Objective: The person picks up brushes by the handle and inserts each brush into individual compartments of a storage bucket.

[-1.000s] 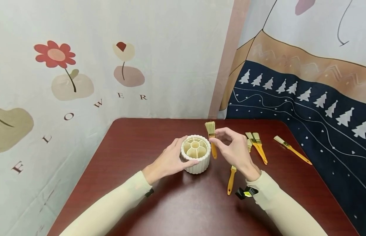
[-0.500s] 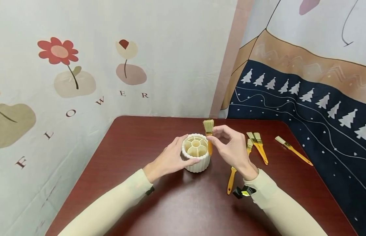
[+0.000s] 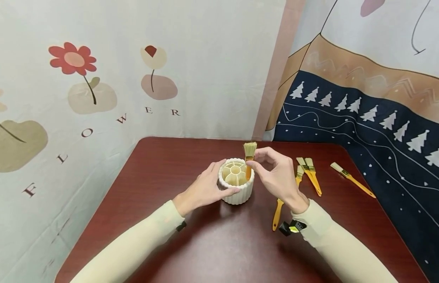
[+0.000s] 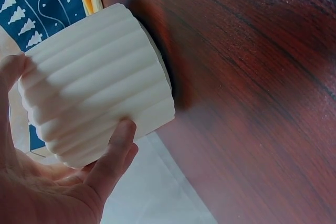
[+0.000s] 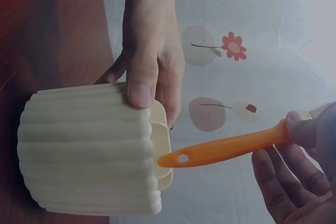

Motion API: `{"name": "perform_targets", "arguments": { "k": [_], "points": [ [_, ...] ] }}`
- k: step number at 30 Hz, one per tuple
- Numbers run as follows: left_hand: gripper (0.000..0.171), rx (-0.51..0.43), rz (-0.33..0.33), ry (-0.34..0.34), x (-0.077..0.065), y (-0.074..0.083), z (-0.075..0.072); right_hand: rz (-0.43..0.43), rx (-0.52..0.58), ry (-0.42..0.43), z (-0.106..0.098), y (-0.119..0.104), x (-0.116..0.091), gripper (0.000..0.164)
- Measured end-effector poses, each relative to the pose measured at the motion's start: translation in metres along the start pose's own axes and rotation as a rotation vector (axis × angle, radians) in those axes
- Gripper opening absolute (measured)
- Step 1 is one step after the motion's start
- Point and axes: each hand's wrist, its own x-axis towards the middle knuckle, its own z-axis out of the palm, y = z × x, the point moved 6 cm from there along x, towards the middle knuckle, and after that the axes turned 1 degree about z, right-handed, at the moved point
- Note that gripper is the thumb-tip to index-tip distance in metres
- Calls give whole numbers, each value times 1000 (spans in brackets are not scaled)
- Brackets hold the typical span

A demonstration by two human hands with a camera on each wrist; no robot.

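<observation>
A cream ribbed round holder [image 3: 239, 193] stands upright on the table, its inside divided into a centre ring and several outer compartments. My left hand [image 3: 201, 188] grips it from the left, thumb across the near side and fingers round the far side. My right hand [image 3: 277, 175] pinches a paintbrush [image 3: 248, 169] between thumb and fingers near its ferrule, bristles up and handle down. In the right wrist view, the tip of the orange handle [image 5: 220, 149] is right at the holder's rim, by the opening on the right side.
Several paintbrushes [image 3: 313, 179] lie right of the right hand, some overlapping. One brush [image 3: 353, 180] lies farther right, and another handle [image 3: 277, 216] points toward the front beside the right wrist. The dark red table [image 3: 162, 165] meets printed cloth hangings at its back and right edges.
My right hand has moved the paintbrush left, from beside the holder to over its right rim, with the handle lowered toward a compartment. The left hand keeps its grip on the holder.
</observation>
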Motion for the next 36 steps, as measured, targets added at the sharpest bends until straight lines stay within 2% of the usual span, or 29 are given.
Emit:
{"name": "perform_targets", "arguments": {
  "k": [13,24,36],
  "points": [
    [120,-8,-2,-21,-1,3,0,-85,-8,-92,14,8,-3,24],
    [119,-4,2,-23,-2,1,0,-113,58,-201,25,20,-9,26],
    [121,6,6,-36,-2,0,0,-238,16,-219,28,32,-16,32]
  ]
}}
